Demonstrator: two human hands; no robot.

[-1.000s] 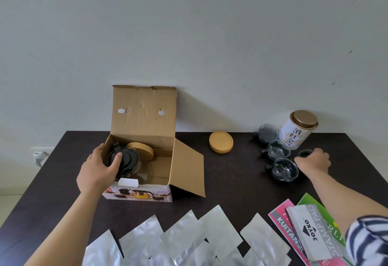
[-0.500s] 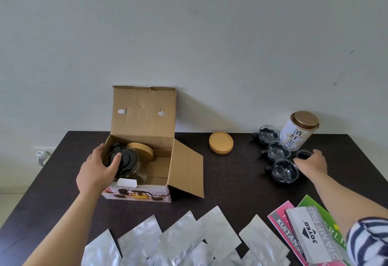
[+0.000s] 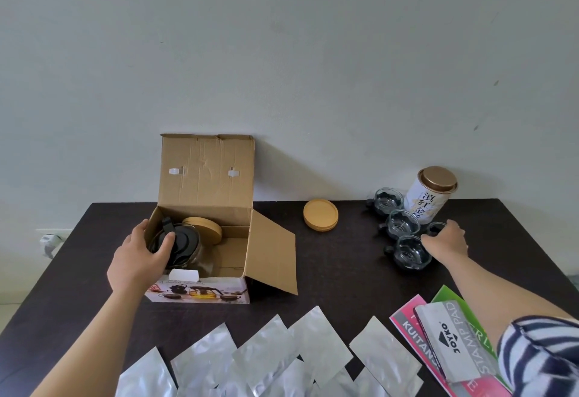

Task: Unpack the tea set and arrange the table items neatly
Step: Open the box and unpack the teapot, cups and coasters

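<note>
I count four glass cups (image 3: 403,223) out, right of centre, by tea tin (image 3: 430,193). My right hand (image 3: 446,241) grips fourth cup. Left hand (image 3: 140,258) grasps glass teapot (image 3: 183,244), not yet out of cardboard box (image 3: 205,208) left of centre. Bamboo coasters (image 3: 320,214) out, more inside box.

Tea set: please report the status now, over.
Left hand grips box wall, thumb on teapot. Right hand holds fourth cup. Three cups out. Nothing blocking.

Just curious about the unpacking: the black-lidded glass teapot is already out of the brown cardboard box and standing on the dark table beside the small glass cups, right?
Not quite. The head view shows the black-lidded glass teapot still inside the brown cardboard box, with the left hand on it. The small glass cups do stand on the dark table.
</note>
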